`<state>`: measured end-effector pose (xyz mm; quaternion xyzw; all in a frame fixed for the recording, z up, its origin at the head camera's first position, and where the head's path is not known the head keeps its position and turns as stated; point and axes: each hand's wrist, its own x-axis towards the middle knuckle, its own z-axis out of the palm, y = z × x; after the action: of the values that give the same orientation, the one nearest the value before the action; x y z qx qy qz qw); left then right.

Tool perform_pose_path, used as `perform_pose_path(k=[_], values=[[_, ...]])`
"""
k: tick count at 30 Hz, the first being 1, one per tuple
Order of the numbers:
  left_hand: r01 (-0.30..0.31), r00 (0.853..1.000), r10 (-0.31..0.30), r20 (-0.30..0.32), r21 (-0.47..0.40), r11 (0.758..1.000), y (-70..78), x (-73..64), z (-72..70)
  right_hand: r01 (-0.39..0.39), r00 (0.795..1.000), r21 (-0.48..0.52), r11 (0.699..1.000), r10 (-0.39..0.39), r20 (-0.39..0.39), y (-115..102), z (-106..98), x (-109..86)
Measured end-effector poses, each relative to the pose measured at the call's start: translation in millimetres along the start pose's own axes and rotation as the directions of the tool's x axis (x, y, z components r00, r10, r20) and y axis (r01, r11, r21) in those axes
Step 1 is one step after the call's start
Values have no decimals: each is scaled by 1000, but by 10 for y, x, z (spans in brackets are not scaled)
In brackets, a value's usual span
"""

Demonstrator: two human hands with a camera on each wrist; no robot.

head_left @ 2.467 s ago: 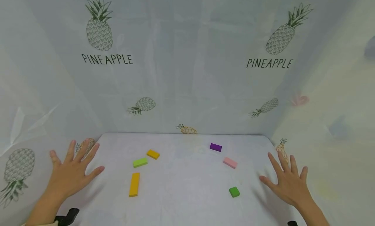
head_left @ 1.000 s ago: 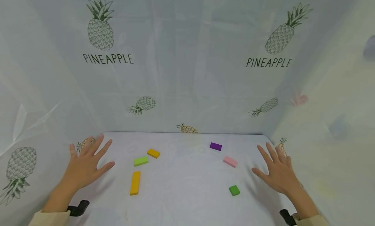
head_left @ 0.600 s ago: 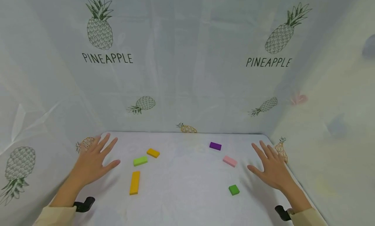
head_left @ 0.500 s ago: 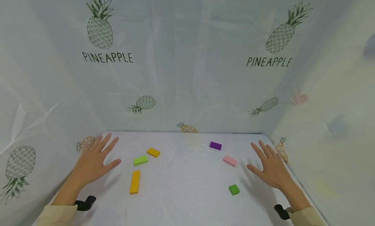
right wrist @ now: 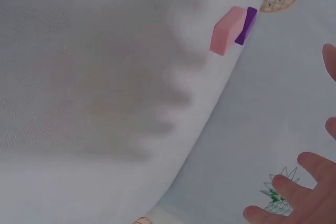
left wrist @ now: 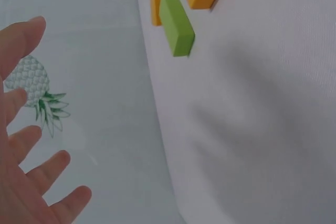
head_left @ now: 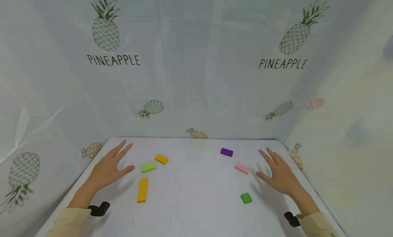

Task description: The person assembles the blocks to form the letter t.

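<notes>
My left hand [head_left: 106, 168] hovers over the table's left side, fingers spread and holding nothing. Just right of it lie a light green block [head_left: 148, 167], a short yellow-orange block [head_left: 161, 159] and a longer yellow-orange block [head_left: 142, 190]. My right hand [head_left: 280, 174], also spread and bare, hovers above the right side. Nearest to it are a pink block [head_left: 242, 167] and a small green block [head_left: 246, 198], with a purple block [head_left: 227, 152] farther back. In the left wrist view the light green block [left wrist: 177, 24] stands out; the right wrist view shows the pink block [right wrist: 228, 30].
The blocks lie on a white tabletop [head_left: 193, 203] with rounded back corners. A pale curtain [head_left: 196, 59] printed with pineapples hangs behind and along both sides. A black wrist strap [head_left: 99, 209] shows at the left cuff, another black strap [head_left: 292, 219] at the right.
Both hands have moved inward over the table, the left to the right and the right to the left, coming closer to the blocks. The blocks stay where they were.
</notes>
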<state>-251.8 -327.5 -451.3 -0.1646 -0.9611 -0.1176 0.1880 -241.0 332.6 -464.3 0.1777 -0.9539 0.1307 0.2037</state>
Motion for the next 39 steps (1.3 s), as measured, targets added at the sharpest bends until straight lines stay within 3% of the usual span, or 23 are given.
perform_pose_path(k=[6, 14, 21, 34, 39], values=[[66, 996, -61, 57, -89, 994, 50, 32, 60, -6, 1000, 39, 999, 5, 28, -8, 16, 29], [91, 993, -73, 89, -220, 971, 62, 104, 221, -16, 1000, 92, 996, 15, 8, -23, 52, 91], [142, 986, -108, 128, -295, 945, 47, 101, 324, -54, 998, 152, 987, 47, 51, -40, 121, 159], [158, 981, -96, 167, -409, 899, 6, 138, 512, -98, 994, 225, 970, 83, 76, -142, 175, 232], [163, 979, -95, 180, -413, 896, 11, 167, 587, -123, 990, 218, 968, 105, 95, -157, 226, 241]])
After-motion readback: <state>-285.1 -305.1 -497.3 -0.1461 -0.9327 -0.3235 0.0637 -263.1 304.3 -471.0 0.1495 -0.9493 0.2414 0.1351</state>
